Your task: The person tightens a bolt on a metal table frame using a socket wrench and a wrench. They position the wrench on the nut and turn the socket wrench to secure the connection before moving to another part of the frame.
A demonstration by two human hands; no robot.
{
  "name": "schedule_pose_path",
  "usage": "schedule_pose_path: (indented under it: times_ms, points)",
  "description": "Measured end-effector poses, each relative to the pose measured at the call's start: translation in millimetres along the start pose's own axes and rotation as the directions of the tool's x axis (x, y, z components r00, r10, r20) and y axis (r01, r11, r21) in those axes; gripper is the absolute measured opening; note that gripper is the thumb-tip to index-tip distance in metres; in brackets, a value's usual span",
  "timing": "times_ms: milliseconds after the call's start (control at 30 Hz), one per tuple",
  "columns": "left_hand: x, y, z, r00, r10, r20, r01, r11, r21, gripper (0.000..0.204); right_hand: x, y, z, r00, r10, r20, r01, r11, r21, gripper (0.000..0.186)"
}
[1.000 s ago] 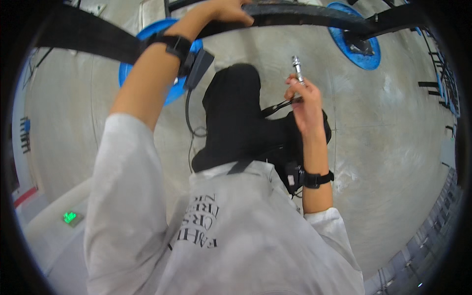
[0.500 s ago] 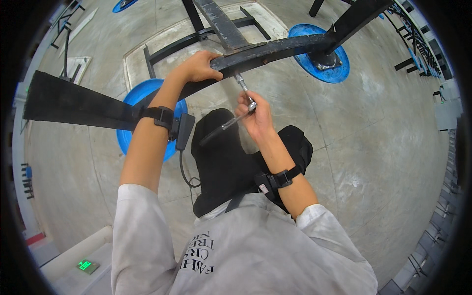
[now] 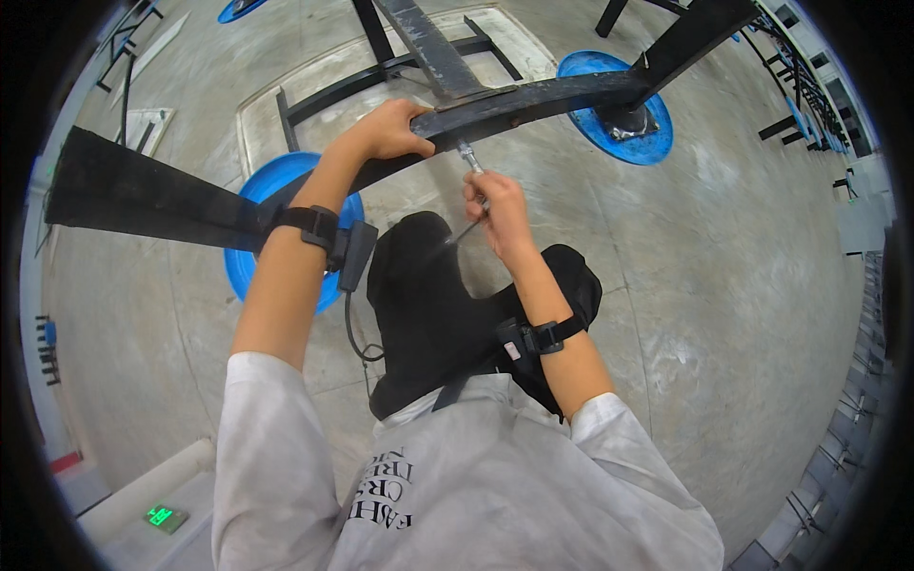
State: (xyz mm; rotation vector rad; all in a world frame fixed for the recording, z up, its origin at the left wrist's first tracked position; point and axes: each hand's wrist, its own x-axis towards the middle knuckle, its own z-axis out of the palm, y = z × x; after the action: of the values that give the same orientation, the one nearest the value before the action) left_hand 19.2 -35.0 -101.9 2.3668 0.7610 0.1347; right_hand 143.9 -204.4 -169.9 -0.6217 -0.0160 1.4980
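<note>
My left hand (image 3: 388,130) is closed over the edge of a black metal beam (image 3: 543,98), thumb on the near side and fingers over the top. Below the beam, my right hand (image 3: 497,211) is closed around a socket wrench (image 3: 466,154). The shiny socket end reaches up to the beam's underside; whether it sits on a bolt I cannot see. The thin handle, blurred, sticks out to the lower left of the fist, over my knee, and the fingers hide the joint.
Blue round dishes (image 3: 643,141) lie under the frame's legs, with another blue dish (image 3: 276,171) at left. A thick black leg (image 3: 152,195) juts left. More black frames (image 3: 804,119) stand far right. A box with a green-lit display (image 3: 167,519) sits lower left.
The wrench's handle has swung and now looks shorter and more blurred. My right hand has turned a little around the tool. My left hand stays on the beam.
</note>
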Motion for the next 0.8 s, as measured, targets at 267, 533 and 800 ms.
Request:
schedule_pose_path:
  times_ms: [267, 533, 800]
  points:
    - [-5.5, -9.0, -2.9, 0.995, 0.091, -0.027, -0.088, 0.991, 0.101, 0.06, -48.2, -25.2, 2.3, 0.814, -0.428, 0.392, 0.183, -0.451, -0.874, 0.016]
    - [0.6, -40.8, -6.9, 1.0, 0.022, -0.006, -0.023, 0.96, -0.278, 0.033, -11.8, -41.9, 49.0, 0.728, -0.509, 0.459, 0.255, -0.42, -0.871, 0.018]
    - [-16.9, -23.7, -27.6, 0.949, 0.074, -0.306, -0.012, 0.979, 0.203, 0.022, 37.8, -63.3, 95.2, 0.636, -0.467, 0.614, 0.377, -0.506, -0.776, 0.027]
